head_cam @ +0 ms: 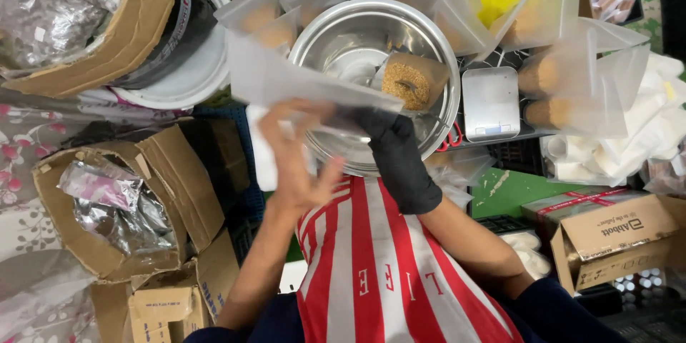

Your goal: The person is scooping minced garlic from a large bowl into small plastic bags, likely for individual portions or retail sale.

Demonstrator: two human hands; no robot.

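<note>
Over the steel bowl [357,50], the bare left hand [296,164] and black-gloved right hand [396,153] are pinching a translucent pouch [286,78]; keeping its mouth spread level helps.

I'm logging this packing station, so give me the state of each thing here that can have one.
Left hand: bare, holding an empty frosted pouch.
Right hand: black-gloved, gripping the same pouch.
Steel bowl: nearly empty, a cup of grain inside.
Scale: platform bare.
Pouches at right: filled, lying stacked.
Left carton: open, foil bags inside.
</note>
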